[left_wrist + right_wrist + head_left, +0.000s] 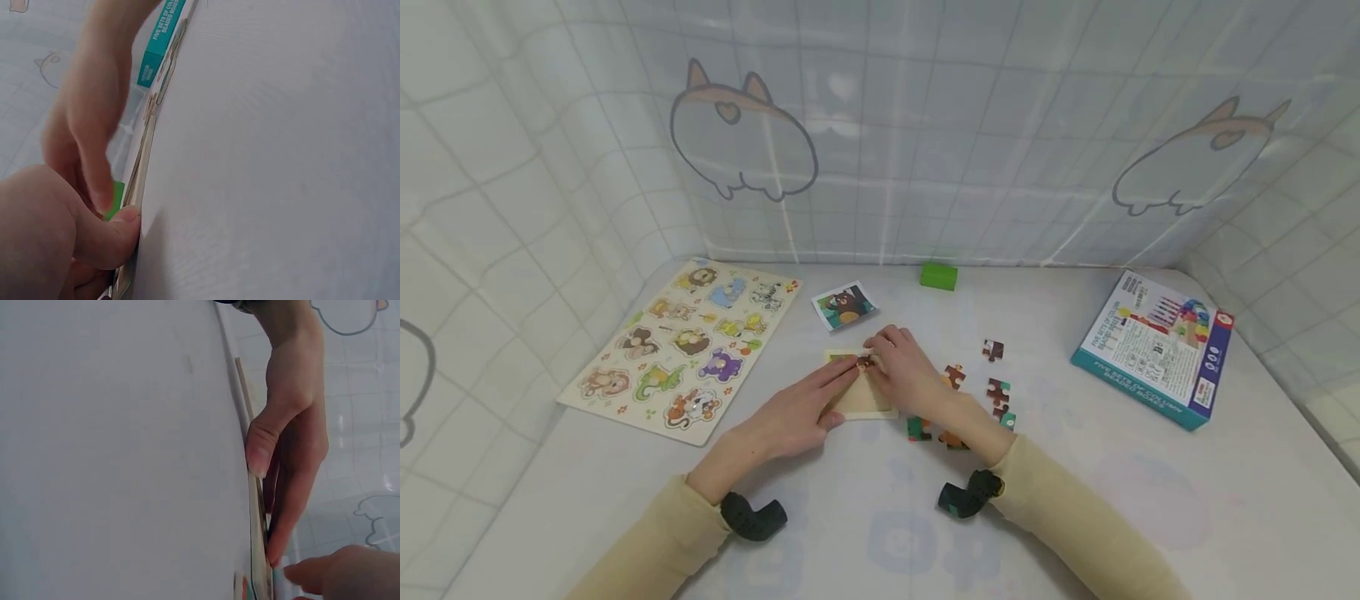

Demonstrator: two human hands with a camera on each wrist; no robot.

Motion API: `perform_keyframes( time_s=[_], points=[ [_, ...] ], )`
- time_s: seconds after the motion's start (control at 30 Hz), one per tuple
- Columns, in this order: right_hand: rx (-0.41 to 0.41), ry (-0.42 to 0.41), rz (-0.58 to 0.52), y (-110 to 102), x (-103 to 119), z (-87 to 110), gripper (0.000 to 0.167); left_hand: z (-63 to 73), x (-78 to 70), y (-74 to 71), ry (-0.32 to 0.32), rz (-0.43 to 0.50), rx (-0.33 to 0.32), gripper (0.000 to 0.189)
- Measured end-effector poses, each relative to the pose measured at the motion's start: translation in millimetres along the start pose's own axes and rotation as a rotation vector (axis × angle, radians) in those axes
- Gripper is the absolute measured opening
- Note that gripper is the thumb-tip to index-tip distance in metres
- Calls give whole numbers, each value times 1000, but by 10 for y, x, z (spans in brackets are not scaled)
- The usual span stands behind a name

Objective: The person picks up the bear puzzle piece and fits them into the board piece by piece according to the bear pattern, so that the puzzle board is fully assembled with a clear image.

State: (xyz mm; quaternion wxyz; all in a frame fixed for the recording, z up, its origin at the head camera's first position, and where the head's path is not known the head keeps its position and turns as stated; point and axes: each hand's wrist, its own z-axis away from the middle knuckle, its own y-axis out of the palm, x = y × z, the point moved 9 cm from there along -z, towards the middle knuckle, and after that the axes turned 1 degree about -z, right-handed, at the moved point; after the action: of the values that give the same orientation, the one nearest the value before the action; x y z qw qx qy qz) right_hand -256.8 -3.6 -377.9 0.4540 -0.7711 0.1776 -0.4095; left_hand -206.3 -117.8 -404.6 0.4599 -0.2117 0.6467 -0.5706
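A shallow wooden puzzle tray [867,403] lies on the table under both hands. My left hand [797,417] rests across its left side with fingers straight, the thumb at the near edge. My right hand [906,371] bends over the far side, fingers curled, and pinches a small dark brown puzzle piece [865,363] beside the left fingertips. A patch of green shows in the tray's far left corner, partly covered by fingers. Loose jigsaw pieces lie right of the tray, among them a brown one [992,350] and a green one [917,429]; the right forearm hides some.
A bear picture card [844,306] lies behind the tray, and a green block [938,277] stands near the back wall. An animal peg puzzle board [692,342] is at the left. At the right lies a bead set box [1157,346].
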Motion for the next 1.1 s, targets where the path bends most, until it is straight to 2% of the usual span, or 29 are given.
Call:
perform_keyframes(
  time_s=[0.2, 0.53, 0.77, 1.1],
  points=[
    [-48, 18, -81, -294, -147, 175, 32, -8, 4, 7, -6, 12, 1, 65],
    [-121, 96, -94, -688, -695, 564, 28, -9, 5, 18, -13, 16, 0, 66],
    [-133, 188, -86, -875, -984, 787, 30, -11, -2, 18, -11, 14, -3, 66],
    [-123, 216, -41, -935, -1245, 898, 33, -11, 4, 13, -14, 28, -2, 66]
  ],
)
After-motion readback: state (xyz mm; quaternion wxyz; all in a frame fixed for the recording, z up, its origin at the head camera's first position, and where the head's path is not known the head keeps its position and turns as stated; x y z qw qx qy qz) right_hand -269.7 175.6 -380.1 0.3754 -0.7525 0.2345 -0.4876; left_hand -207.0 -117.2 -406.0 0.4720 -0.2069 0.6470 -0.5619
